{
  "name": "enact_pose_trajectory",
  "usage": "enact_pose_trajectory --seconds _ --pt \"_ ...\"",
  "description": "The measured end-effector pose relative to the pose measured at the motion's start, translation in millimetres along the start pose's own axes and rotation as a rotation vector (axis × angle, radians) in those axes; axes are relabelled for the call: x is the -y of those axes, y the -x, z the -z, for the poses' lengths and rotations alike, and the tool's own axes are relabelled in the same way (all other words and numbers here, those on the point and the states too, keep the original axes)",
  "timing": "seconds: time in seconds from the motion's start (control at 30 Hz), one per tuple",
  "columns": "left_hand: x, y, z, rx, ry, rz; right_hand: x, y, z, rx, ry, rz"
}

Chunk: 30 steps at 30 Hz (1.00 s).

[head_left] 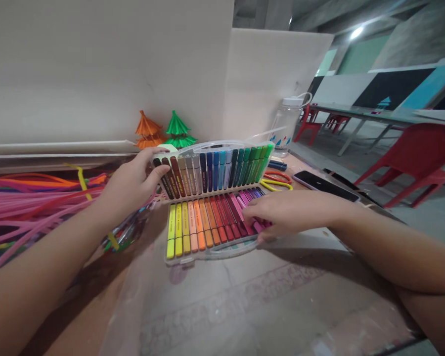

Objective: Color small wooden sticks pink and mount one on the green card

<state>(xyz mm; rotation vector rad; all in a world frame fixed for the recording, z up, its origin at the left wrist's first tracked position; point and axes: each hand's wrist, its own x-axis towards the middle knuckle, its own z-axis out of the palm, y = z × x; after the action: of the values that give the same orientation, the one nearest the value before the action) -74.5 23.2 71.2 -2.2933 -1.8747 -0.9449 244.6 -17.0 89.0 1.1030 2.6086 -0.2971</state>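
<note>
A clear plastic marker case (207, 254) lies opened on the table, its upper half tilted up. Black, brown, grey, blue and green markers (215, 170) fill that upper half. The lower half holds a row from yellow through orange and red markers (212, 225) to pink and purple. My left hand (141, 175) grips the upper half at its left edge, thumb in front by the dark markers. At the right end of the lower row, my right hand (282, 215) has its fingers closed around a pink marker (257, 226); the hand partly hides the markers there.
Pink and other coloured pipe cleaners (40, 202) lie at left. Behind the case stand an orange paper-like tree (148, 131) and a green one (178, 131). A water bottle (284, 123), scissors (278, 183) and a phone (324, 185) are at right. Red chairs (411, 153) stand beyond.
</note>
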Motion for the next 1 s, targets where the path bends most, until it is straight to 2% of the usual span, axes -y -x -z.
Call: enact_pose_trajectory --seconds 0.13,0.3,0.5,0.6,0.8,0.9,1.0 --pt "2.7 -1.3 0.6 -0.007 -0.019 -0.012 -4.1 1.3 1.3 -0.081 0.086 -0.012" --pt "10.4 -5.4 -1.9 -0.033 -0.022 -0.019 -7.5 -2.6 0.9 -0.125 0.167 -0.121" --pt "15.3 -7.8 -3.5 -0.037 0.003 -0.005 -29.9 -23.9 -11.2 -0.196 0.091 -0.207" --pt "14.3 -7.1 -3.3 -0.035 0.012 -0.012 -34.8 -26.4 -10.1 -0.227 0.063 -0.22" --pt "11.5 -6.3 -3.1 -0.041 0.003 -0.001 -13.8 -20.1 -6.7 -0.329 0.265 -0.294" --pt "11.0 -6.5 -2.6 -0.032 0.014 0.006 -4.9 -25.2 -14.0 -0.376 0.32 -0.222" --pt "11.0 -6.8 -2.5 -0.024 0.015 0.014 -6.6 -31.9 -21.4 -0.376 0.291 -0.199"
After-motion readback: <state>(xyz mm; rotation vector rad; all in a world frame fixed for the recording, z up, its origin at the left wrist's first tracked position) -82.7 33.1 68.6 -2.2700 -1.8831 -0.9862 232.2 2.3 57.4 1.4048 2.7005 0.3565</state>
